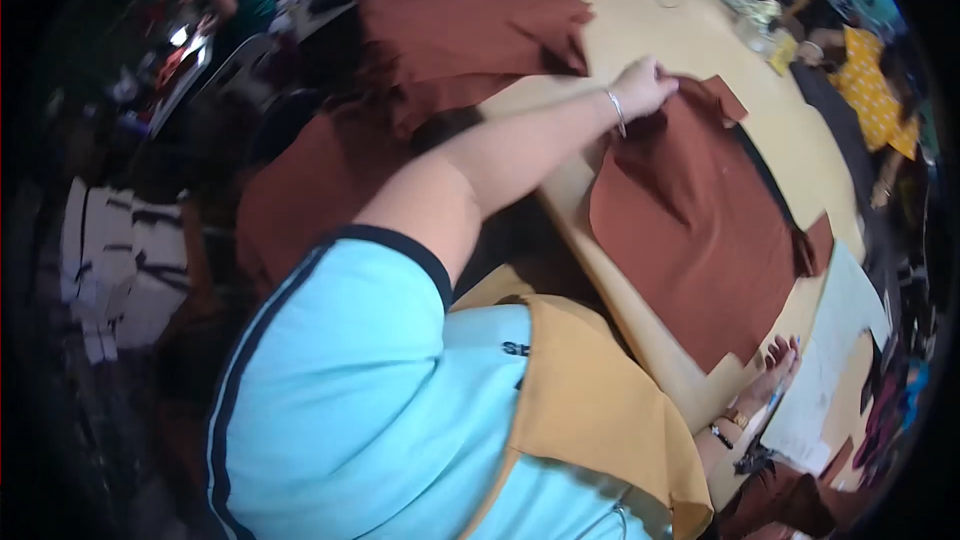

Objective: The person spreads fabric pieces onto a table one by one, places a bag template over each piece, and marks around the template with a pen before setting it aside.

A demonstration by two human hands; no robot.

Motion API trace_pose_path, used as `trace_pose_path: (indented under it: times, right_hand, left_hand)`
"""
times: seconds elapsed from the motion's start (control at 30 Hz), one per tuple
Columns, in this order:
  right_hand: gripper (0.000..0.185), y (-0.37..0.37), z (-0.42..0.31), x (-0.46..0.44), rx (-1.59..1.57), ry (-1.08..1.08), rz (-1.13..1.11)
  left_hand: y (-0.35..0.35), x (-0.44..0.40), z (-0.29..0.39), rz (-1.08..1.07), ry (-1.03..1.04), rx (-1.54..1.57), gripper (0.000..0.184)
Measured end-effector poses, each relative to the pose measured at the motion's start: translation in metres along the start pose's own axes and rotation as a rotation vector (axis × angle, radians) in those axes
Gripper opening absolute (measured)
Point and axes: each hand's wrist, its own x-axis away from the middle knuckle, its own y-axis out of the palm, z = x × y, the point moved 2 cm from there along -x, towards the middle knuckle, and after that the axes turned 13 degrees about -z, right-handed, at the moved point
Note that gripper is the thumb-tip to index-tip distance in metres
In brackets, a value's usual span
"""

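Brown cloth (pixel 700 230) lay long on the bench (pixel 640 30). I saw the left hand (pixel 645 90) pinch its far end; the right hand (pixel 775 370) was near its other end, but I couldn't tell if it held anything.

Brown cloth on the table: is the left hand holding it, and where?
Yes, the left hand holds the brown cloth by its far edge, at the upper end in view.

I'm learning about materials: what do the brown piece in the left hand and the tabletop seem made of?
The brown piece looks like matte cloth, judging by its soft folds; fibre unclear. The tabletop looks smooth and pale tan, perhaps laminate or board; no clear grain shows.
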Motion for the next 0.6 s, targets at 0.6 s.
trace_pose_path:
  times: [0.6]
  right_hand:
    - [0.035,-0.007,0.020,-0.004,-0.017,0.104,-0.061]
  left_hand:
    - [-0.572,0.557,-0.067,1.047,-0.851,0.258,0.052]
